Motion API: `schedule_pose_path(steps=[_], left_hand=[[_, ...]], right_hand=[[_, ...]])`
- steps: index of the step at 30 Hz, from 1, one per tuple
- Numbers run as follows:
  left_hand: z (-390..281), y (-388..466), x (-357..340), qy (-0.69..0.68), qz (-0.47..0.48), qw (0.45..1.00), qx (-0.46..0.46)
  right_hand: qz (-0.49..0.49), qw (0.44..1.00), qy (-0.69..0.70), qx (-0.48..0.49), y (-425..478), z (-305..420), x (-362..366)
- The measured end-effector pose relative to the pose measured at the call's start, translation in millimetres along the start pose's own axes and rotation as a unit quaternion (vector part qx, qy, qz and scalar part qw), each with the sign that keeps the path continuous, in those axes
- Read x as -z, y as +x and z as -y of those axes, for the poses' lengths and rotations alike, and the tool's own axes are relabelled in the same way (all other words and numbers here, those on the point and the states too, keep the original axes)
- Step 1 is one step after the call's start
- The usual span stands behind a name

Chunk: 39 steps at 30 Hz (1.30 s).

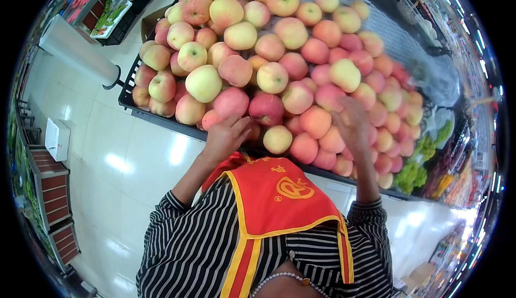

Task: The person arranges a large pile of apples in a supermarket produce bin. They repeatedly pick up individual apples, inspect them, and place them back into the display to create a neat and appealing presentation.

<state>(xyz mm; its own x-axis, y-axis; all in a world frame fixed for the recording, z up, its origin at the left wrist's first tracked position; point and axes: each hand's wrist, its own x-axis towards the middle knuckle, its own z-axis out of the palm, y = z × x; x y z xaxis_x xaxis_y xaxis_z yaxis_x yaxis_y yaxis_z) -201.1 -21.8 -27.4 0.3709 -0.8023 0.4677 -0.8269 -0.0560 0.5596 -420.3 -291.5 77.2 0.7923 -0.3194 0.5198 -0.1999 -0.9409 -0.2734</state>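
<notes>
A large heap of red and yellow apples (235,71) fills a black plastic display bin (169,123) in front of me. My left hand (228,136) rests at the bin's front edge, fingers slightly spread, beside a pink apple (231,102) and a dark red apple (266,109). Nothing shows in its grasp. Farther right, my right hand (351,122) reaches over the heap, blurred, with its fingertips by a pink apple (328,96). Whether it grips that apple is hidden. A pale yellow apple (277,139) lies low between my hands.
A roll of clear plastic bags (78,50) stands on a holder left of the bin. Green grapes (411,176) and a crumpled plastic bag (437,78) lie to the right. A white box (57,140) is on the tiled floor (109,136). Vegetable crates (115,23) stand at upper left.
</notes>
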Motion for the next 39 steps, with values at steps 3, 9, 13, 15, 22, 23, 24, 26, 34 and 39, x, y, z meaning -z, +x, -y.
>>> schedule_pose_path(steps=[3, 9, 13, 15, 22, 23, 24, 26, 34, 39], left_hand=[[-5.8, 0.8, 2.3, 0.0, 0.023, 1.0, 0.008], [1.1, 9.3, 2.3, -0.027, 0.019, 0.999, -0.023], [7.2, 19.5, 10.6, -0.019, 0.023, 0.998, -0.052], [9.9, 26.1, 11.0, 0.002, 0.041, 0.995, -0.091], [-2.2, 61.0, -22.8, 0.036, 0.117, 0.958, -0.26], [-1.7, 64.6, -30.3, 0.049, 0.135, 0.954, -0.265], [-2.6, 68.9, -35.5, 0.063, 0.152, 0.949, -0.269], [-5.7, 73.6, -44.2, 0.086, 0.165, 0.943, -0.275], [-6.8, 74.0, -52.7, 0.133, 0.153, 0.949, -0.24], [-3.6, 72.1, -37.3, 0.072, 0.103, 0.976, -0.176]], right_hand=[[0.05, 0.997, 0.052, -0.039, -14.1, 23.8, -13.1], [0.102, 0.989, 0.082, -0.061, -46.6, 58.6, -43.1], [0.097, 0.987, 0.072, -0.105, -51.5, 76.4, -57.4], [0.073, 0.988, 0.063, -0.12, -53.5, 77.3, -64.5], [0.007, 0.991, -0.087, -0.103, -4.3, 69.2, -51.6], [0.014, 0.989, -0.099, -0.113, 4.1, 69.1, -52.5], [0.02, 0.986, -0.11, -0.123, 10.6, 67.7, -54.8], [0.069, 0.972, -0.172, -0.143, 20.6, 64.8, -61.4], [0.111, 0.966, -0.211, -0.095, 40.5, 47.3, -86.2], [0.132, 0.965, -0.213, -0.072, 36.9, 39.2, -93.8]])
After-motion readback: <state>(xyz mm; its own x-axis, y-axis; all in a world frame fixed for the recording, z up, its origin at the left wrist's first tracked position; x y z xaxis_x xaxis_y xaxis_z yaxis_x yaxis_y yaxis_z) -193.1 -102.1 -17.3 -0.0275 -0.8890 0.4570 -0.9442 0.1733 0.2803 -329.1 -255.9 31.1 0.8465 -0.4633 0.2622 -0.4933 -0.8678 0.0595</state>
